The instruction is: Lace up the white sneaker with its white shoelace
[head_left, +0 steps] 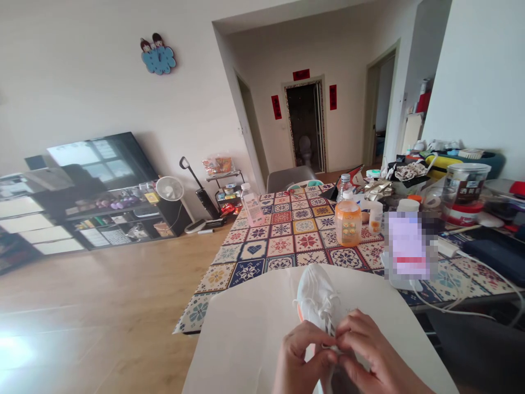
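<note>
A white sneaker point(315, 296) with white laces lies toe away from me on a white sheet point(246, 328) spread over the near end of the table. My left hand point(299, 354) and my right hand point(369, 353) meet over the shoe's near end, fingers pinched on the laces point(329, 320). Both hands are curled tight against each other, hiding the part of the lace they grip.
The patterned tablecloth point(283, 241) carries an orange drink bottle point(348, 221), a clear bottle point(251, 205), a small white bottle point(375, 218), a blurred upright item point(408, 246), jars and cables at right. Wooden floor point(102, 295) lies left, with a TV shelf and fan.
</note>
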`<state>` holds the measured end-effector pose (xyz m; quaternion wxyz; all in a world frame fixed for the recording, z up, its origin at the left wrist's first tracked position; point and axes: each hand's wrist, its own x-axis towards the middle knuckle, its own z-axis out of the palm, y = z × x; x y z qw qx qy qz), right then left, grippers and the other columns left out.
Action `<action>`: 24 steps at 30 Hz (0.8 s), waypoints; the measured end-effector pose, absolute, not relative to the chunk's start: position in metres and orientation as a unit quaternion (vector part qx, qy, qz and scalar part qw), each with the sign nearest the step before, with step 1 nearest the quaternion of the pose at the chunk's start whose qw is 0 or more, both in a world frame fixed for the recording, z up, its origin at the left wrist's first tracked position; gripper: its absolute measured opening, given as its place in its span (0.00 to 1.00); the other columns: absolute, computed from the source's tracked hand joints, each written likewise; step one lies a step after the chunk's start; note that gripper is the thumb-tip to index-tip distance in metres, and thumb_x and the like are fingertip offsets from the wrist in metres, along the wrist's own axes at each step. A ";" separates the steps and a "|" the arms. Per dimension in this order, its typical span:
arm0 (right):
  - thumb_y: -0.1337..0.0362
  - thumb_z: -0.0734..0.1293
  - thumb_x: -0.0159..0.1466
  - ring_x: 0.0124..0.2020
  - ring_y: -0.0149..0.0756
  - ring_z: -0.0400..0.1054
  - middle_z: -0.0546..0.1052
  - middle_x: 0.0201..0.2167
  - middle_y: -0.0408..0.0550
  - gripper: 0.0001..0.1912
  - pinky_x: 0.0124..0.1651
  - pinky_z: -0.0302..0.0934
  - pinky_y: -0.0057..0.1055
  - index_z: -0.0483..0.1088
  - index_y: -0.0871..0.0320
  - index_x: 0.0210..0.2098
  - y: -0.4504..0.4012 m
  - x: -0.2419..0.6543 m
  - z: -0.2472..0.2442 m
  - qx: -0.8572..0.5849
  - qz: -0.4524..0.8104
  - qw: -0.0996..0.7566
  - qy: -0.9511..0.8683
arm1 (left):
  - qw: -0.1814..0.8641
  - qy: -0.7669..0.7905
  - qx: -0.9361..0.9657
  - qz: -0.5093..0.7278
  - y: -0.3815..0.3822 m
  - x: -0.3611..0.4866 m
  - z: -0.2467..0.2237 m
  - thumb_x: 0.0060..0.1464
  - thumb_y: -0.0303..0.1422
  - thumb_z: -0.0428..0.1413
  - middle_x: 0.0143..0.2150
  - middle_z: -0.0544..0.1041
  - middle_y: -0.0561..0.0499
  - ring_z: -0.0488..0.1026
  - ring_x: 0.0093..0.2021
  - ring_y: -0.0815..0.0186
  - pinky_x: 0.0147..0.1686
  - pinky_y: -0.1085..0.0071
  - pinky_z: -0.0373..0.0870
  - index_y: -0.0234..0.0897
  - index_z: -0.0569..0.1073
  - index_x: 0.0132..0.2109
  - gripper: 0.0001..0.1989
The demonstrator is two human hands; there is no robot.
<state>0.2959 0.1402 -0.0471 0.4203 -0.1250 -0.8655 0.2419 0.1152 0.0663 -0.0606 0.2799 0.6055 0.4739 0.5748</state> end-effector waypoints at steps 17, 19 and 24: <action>0.66 0.66 0.70 0.34 0.38 0.72 0.76 0.27 0.43 0.08 0.38 0.65 0.34 0.69 0.52 0.32 0.142 0.302 -0.033 -0.026 0.160 0.429 -0.888 | 0.338 0.544 0.512 0.573 0.077 0.113 -0.049 0.48 0.49 0.67 0.24 0.74 0.51 0.68 0.28 0.63 0.33 0.69 0.67 0.37 0.81 0.25 0.19; 0.65 0.70 0.67 0.36 0.39 0.73 0.77 0.29 0.42 0.08 0.40 0.68 0.36 0.72 0.51 0.31 0.139 0.312 -0.019 -0.044 0.217 0.322 -0.920 | 0.279 0.581 0.511 0.569 0.082 0.111 -0.046 0.49 0.41 0.66 0.24 0.75 0.50 0.69 0.28 0.62 0.34 0.68 0.69 0.38 0.81 0.23 0.13; 0.65 0.70 0.68 0.35 0.40 0.75 0.75 0.25 0.41 0.11 0.48 0.71 0.39 0.75 0.48 0.28 0.132 0.321 -0.001 -0.048 0.273 0.256 -0.926 | 0.198 0.624 0.505 0.562 0.089 0.111 -0.049 0.48 0.29 0.62 0.26 0.75 0.49 0.73 0.30 0.60 0.35 0.66 0.71 0.38 0.80 0.23 0.08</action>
